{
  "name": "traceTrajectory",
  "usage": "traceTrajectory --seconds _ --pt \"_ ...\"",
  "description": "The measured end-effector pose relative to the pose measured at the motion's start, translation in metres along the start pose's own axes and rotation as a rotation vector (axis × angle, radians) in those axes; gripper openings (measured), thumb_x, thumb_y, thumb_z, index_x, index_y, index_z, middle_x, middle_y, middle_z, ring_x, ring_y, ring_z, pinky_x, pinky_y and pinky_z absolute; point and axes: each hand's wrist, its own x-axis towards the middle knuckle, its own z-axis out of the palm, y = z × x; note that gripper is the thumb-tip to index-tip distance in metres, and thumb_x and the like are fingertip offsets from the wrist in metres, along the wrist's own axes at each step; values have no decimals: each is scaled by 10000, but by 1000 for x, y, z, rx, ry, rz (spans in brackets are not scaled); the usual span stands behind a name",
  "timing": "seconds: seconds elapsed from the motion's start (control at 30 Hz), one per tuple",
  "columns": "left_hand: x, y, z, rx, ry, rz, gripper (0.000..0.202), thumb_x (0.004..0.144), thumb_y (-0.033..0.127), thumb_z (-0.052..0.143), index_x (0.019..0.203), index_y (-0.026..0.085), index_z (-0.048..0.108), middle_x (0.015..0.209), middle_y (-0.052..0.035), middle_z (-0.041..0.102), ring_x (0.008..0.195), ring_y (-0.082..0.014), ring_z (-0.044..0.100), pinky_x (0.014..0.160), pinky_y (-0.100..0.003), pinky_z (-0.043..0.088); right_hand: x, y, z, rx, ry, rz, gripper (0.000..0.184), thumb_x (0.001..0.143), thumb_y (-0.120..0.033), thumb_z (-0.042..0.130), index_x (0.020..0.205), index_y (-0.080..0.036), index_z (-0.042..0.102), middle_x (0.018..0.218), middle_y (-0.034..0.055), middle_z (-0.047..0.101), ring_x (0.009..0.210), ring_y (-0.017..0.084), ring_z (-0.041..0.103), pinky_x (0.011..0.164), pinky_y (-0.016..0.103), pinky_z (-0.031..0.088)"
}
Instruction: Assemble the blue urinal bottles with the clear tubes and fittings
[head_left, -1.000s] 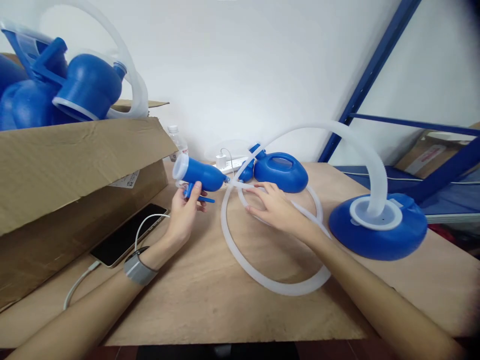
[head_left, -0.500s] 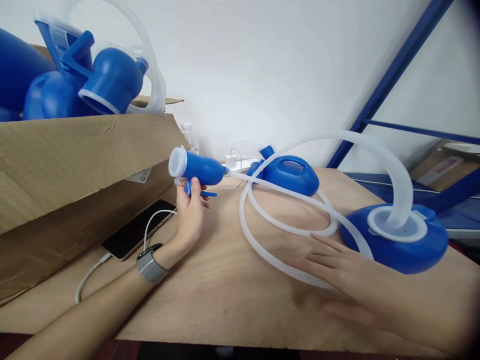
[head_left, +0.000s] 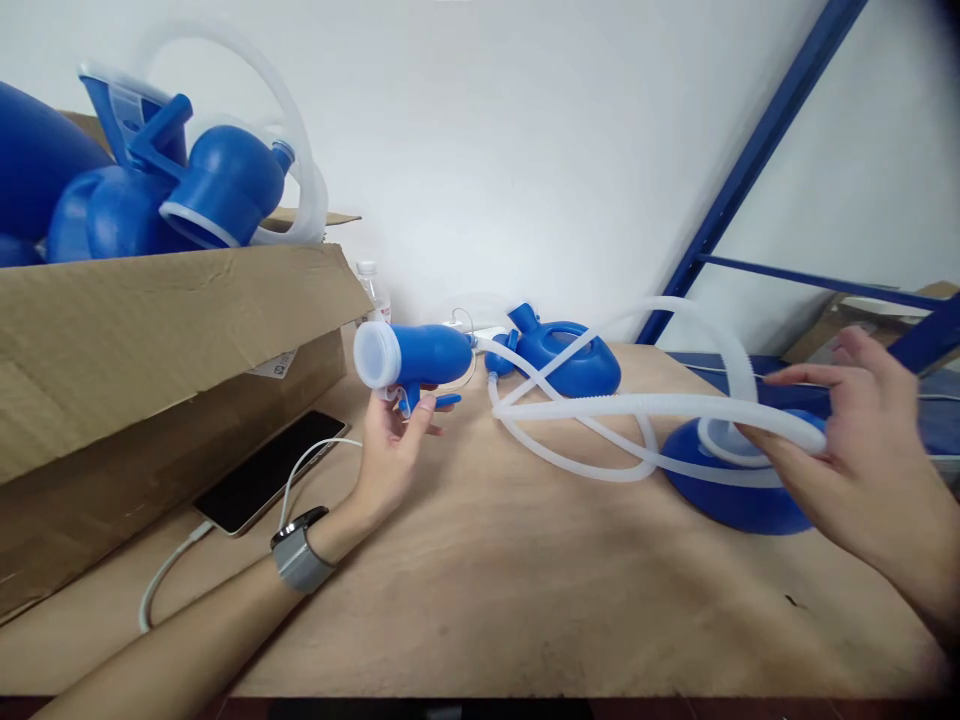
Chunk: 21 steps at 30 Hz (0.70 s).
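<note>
My left hand [head_left: 394, 440] is closed around the handle of a blue urinal cup [head_left: 435, 352] with a translucent cap [head_left: 377, 353] on its wide end. A translucent hose [head_left: 592, 405] runs from the cup's narrow end in loops to the right. My right hand [head_left: 862, 450] is raised with fingers apart. Its thumb lies behind a bend of the hose, which rests against it. Behind that hand, a blue urine bottle [head_left: 735, 500] lies on the table, the hose reaching its white-rimmed mouth. Farther back is a second blue bottle [head_left: 574, 365] with a grip opening.
A cardboard box [head_left: 180, 300] full of blue urinal parts [head_left: 232, 185] and hose stands at left. Beside it a phone [head_left: 270, 475] lies on the wooden table [head_left: 487, 600], plugged into a white cable. A clear bottle [head_left: 371, 285] and blue metal rack [head_left: 750, 160] are behind.
My right hand has risen from low over the table and moved right, lifting a loop of hose. The left hand and the cup have shifted slightly right and down in view.
</note>
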Motion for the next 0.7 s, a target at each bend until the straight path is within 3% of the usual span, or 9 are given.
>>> traceTrajectory --seconds 0.07,0.13,0.23,0.33,0.43,0.5,0.6,0.7 --pt "-3 -1 3 9 -55 -10 443 873 462 748 1182 218 545 1200 -104 705 990 -273 781 688 -302 623 9 8 5 160 -73 199 758 778 -800 679 1302 -274 525 1394 280 570 1363 425 547 1005 605 512" --pt "-6 -6 4 61 -132 -36 430 849 422 775 1167 196 594 1188 -125 737 1045 -290 763 774 -338 631 16 12 9 340 -109 416 850 696 -741 790 1373 -297 529 1077 184 717 995 352 703 780 495 568" --pt "-9 -17 2 189 -263 -50 370 809 305 806 1138 196 676 1205 -116 759 1119 -292 731 989 -409 588 22 14 13 450 -130 586 716 573 -655 883 1149 -262 721 811 83 718 702 257 629 639 419 503" --pt "-13 -25 -2 273 -405 -29 308 811 223 772 1113 219 713 1216 -87 760 1180 -295 703 1099 -449 522 25 16 15 456 -138 624 503 509 -535 917 875 -222 773 815 79 729 690 229 596 628 392 470" --pt "-21 -27 -4 321 -513 -11 202 847 227 729 1049 219 720 1120 -84 773 1131 -310 708 1061 -477 538 30 18 15 482 -23 682 291 619 -454 859 702 -208 728 756 71 689 672 192 567 608 352 437" --pt "-24 -25 -1 339 -541 17 159 865 234 714 1024 222 719 1074 -82 771 1095 -315 707 1027 -480 549 34 19 14 551 51 719 251 696 -394 820 618 -202 679 739 67 661 677 178 564 607 329 437" --pt "-23 -18 15 379 -535 114 83 886 225 692 964 222 720 1034 -85 756 1023 -300 705 950 -438 568 40 19 11 687 60 806 166 757 -305 796 692 -178 710 822 81 698 736 189 610 641 309 479" --pt "-12 -11 48 488 -559 318 88 937 260 658 927 204 726 1098 -116 720 943 -272 693 848 -389 565 46 16 10 720 -39 858 170 836 -304 773 806 -139 745 867 101 729 724 172 615 647 291 487"
